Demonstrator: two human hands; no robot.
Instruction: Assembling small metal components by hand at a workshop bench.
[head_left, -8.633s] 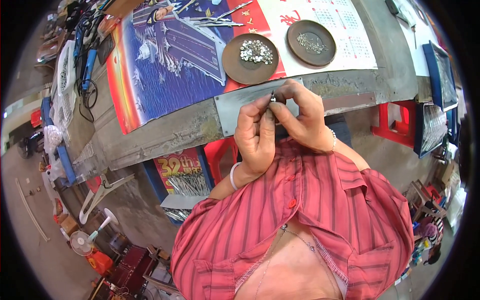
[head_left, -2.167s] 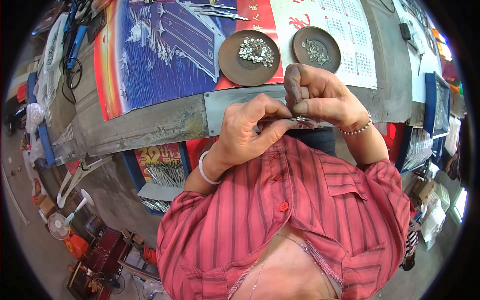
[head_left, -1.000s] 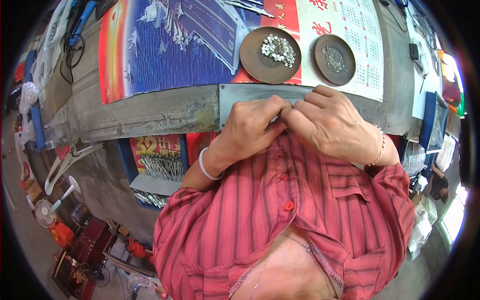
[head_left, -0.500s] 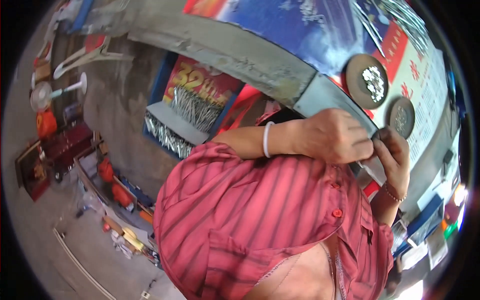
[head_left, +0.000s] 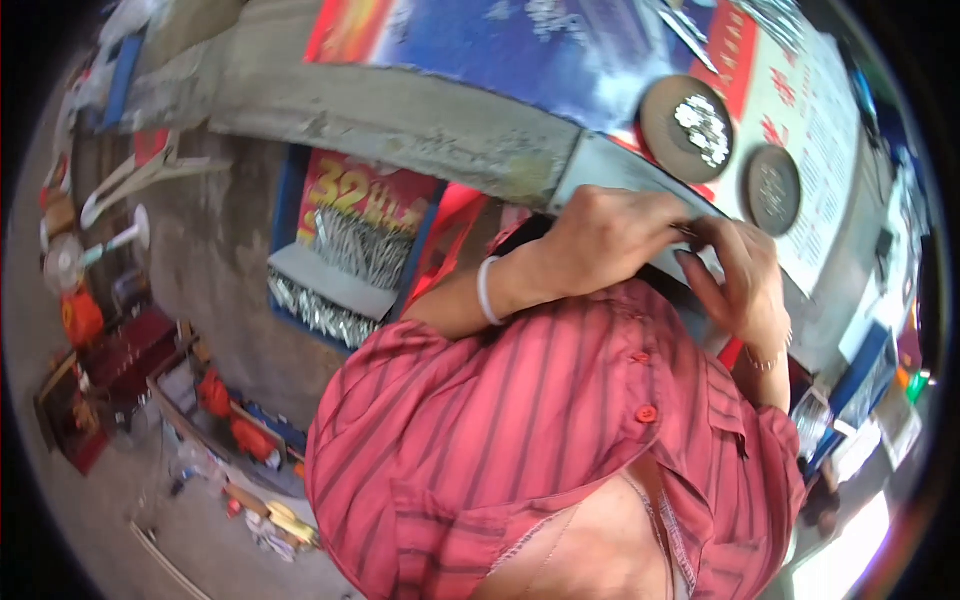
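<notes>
My left hand [head_left: 618, 238], with a white bracelet on its wrist, is closed in a pinch in front of my chest. Its fingertips meet those of my right hand [head_left: 745, 275], whose fingers are curled together while the thumb stands a little apart. A tiny dark thing shows where the fingertips meet, too small to name. Just beyond the hands, on the table, sit a brown round dish [head_left: 660, 130] of small shiny silver pieces and a smaller dark dish [head_left: 773, 190] with small greyish pieces.
Thin silver rods [head_left: 690, 35] lie on the printed sheet [head_left: 480, 50] covering the table. Left below the table edge [head_left: 400, 125], a blue-sided box [head_left: 285, 215] holds many shiny metal pieces. A white fan [head_left: 65, 262] and a pale stool [head_left: 150, 180] stand farther left.
The view has shifted, so table and dishes appear farther left. My right thumb has moved away from the fingertips, and the right hand has turned; both hands stay together.
</notes>
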